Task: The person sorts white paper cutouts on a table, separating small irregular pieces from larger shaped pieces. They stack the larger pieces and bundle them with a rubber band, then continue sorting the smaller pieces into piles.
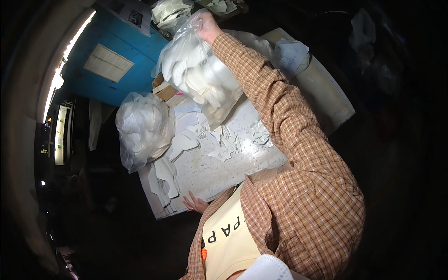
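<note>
My right arm reaches far across the table, and my right hand (209,29) is closed on the gathered top of a clear plastic bag (198,70). Pale, flat cut pieces fill that bag, which stands upright on the table. My left hand (195,203) is at the near table edge with its fingers spread and nothing in them. Closest to it lies a stack of curved white cut-out pieces (164,177). Further up the table are more stacked cut-outs (184,142) and loose, thin scraps (226,144).
A second full plastic bag (142,128) stands at the table's left edge. Behind are a blue cabinet (126,42) with a paper sheet (108,63) on it and a small cardboard box (164,88). At the right, a crumpled plastic bag (290,55) rests on a pale board (326,95).
</note>
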### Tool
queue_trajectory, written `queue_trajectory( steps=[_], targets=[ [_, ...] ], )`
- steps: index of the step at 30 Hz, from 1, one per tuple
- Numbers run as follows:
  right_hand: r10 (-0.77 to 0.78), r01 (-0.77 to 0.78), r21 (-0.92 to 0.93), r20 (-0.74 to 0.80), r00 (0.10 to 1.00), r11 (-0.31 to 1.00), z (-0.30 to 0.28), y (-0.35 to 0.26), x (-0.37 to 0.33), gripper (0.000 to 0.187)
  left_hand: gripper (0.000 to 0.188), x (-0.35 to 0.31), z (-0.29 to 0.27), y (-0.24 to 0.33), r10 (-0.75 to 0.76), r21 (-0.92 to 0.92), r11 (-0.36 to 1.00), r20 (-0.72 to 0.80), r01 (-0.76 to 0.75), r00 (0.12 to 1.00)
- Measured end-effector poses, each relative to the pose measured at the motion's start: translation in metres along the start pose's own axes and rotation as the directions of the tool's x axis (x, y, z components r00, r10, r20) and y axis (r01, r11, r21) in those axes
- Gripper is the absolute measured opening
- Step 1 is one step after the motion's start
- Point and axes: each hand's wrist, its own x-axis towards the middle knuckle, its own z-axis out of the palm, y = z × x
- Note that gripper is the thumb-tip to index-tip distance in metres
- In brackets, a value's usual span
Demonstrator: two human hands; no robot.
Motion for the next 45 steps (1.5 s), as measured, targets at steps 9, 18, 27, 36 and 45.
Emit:
queue_trajectory(
  steps=[9,18,27,36,45],
  targets=[
    [-0.287,0.28,0.068,0.306,0.908,0.958,0.084,-0.105,0.036,0.016,0.05,0.001,-0.009,0.018,-0.208,0.075,0.977,0.129,0.199,0.97],
    [-0.444,0.543,0.001,0.578,0.685,0.84,0.104,-0.254,-0.016,0.024,0.044,0.072,-0.025,0.119,0.112,-0.306,0.946,-0.006,-0.109,0.994],
    [-0.584,0.713,-0.275,0.426,0.692,0.645,-0.007,-0.415,-0.067,0.012,0.069,0.143,-0.008,0.384,0.645,-0.972,0.202,0.224,0.12,0.73],
    [-0.682,-0.275,-0.945,-0.318,0.658,0.174,-0.226,-0.415,-0.292,0.023,0.074,0.086,0.001,0.508,0.907,-0.957,0.115,-0.008,-0.265,0.422],
    [-0.791,-0.11,-0.941,0.202,0.578,-0.321,-0.195,-0.366,-0.414,0.034,0.068,0.08,0.018,0.537,0.859,-0.842,0.156,-0.142,-0.517,0.492]
  ],
)
